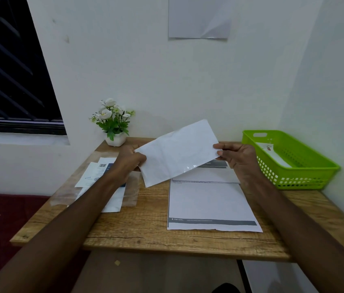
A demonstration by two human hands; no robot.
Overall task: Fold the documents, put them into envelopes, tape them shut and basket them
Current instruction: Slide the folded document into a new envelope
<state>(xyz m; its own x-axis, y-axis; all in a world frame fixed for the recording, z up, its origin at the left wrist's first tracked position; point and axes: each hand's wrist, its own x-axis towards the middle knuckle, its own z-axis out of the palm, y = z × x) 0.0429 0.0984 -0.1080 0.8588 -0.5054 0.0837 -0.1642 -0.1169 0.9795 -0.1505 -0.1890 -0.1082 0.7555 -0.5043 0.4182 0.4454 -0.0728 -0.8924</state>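
My left hand (130,160) and right hand (233,154) each grip the taped envelope (177,152); next it goes in the basket (306,176)

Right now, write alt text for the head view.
Both hands, left hand and right hand, hold a white envelope above a wooden table. Printed documents lie below; a green basket stands at the right.
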